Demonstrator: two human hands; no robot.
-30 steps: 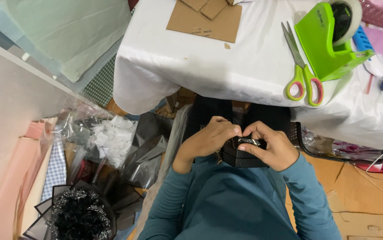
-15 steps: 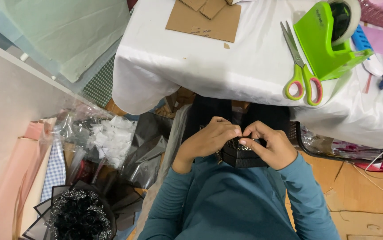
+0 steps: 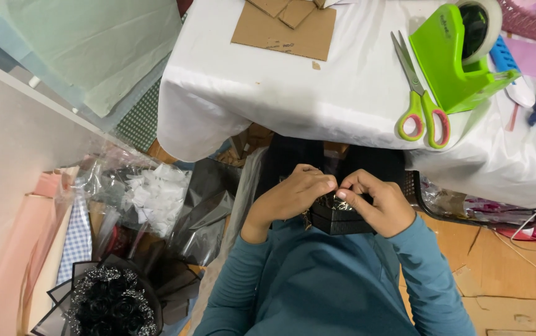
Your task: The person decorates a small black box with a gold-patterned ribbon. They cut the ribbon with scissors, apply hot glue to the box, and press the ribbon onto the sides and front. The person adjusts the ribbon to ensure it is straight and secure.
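The white-draped counter [image 3: 268, 93] carries cardboard [image 3: 283, 31], a green tape holder [image 3: 454, 62] and scissors [image 3: 420, 99]; below its edge, over the lap, the left hand [image 3: 290, 196] and right hand [image 3: 380, 205] pinch closed on a small black box [image 3: 336, 219]; steadying it low and working with fingertips seems wisest.

Left hand [image 3: 293, 196] and right hand [image 3: 377, 202], fingertips meeting over small black box [image 3: 336, 219] held at lap. White-clothed table [image 3: 268, 106] above: scissors [image 3: 420, 102], green tape dispenser [image 3: 457, 53], cardboard pieces [image 3: 283, 28]. Black bouquet [image 3: 109, 305] lower left.
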